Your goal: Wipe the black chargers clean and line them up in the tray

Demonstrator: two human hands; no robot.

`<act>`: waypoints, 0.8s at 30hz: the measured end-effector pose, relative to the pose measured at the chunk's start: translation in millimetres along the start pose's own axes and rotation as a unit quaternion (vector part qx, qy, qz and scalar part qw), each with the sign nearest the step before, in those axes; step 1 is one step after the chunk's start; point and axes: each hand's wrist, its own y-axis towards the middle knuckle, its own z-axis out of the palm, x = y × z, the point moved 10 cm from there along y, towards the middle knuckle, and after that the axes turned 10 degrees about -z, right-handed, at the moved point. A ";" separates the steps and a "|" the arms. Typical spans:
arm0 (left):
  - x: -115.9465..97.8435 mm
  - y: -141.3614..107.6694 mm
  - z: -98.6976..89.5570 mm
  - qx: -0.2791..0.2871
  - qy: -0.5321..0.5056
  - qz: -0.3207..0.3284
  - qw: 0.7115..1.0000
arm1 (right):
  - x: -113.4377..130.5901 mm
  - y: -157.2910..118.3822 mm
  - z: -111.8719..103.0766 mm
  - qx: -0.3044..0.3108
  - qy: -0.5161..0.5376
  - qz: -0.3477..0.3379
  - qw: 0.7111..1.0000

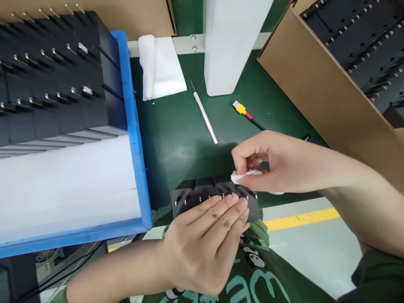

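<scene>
We lay our left hand (205,244) over the black blocks (186,195) at the near edge of the green table (170,143), fingers stretched straight; its thumb is hidden, so we cannot tell whether it clasps them. Our right hand (277,162) pinches a white cloth (235,177) between thumb and fingers, by the blocks' right end. A folded towel (166,67) lies near the far edge.

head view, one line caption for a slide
Left hand rests on black pronged units; right hand pinches crumpled white cloth close by.
</scene>
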 end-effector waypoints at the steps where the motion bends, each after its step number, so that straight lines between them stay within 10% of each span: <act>1: -0.2 0.3 -0.3 0.000 0.001 0.003 1.000 | 0.5 1.7 1.1 -0.001 0.009 0.000 1.000; 24: -0.5 1.9 1.4 0.040 0.002 0.015 0.999 | -38.0 -45.0 -6.9 -0.080 0.156 0.063 0.983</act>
